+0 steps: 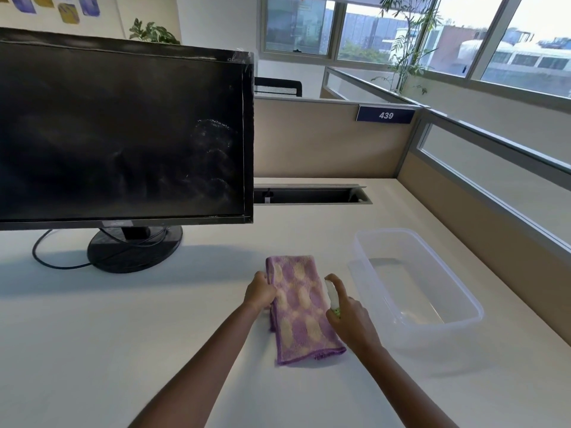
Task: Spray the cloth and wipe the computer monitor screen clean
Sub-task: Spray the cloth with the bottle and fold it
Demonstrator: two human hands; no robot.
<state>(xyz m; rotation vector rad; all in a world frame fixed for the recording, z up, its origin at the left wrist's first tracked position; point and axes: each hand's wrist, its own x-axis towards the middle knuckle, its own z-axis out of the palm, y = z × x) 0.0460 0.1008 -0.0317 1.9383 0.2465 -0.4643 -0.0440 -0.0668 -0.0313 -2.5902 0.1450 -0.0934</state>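
Nearest the front edge of the white worktop (123, 350), two bare forearms reach in. The left hand (259, 292) is curled over the left edge of the cloth (298, 316), gripping a fold of it. The right hand (350, 319) is wrapped round a small spray bottle (332, 296) with a white top and a green body, index finger crooked over the nozzle, which points towards the cloth. The cloth itself, purple with pale patches and folded into a long strip, lies flat on the worktop between the two hands.

Just to the right of the bottle stands a clear plastic tub (386, 232) near the worktop's right edge; whether it holds anything, I cannot tell.

Further back on the left stands the monitor (123, 134) on a round black base (134, 251) with a cable (46, 261) looping out beside it. Its dark screen is switched off and shows faint smears towards the right side.

Behind it a cable slot (309, 195) is cut along the worktop's back edge. A beige partition (324, 143) rises there with a blue sign (385, 115) reading 439 — beyond that, a tall plant (408, 41) and windows (364, 35).
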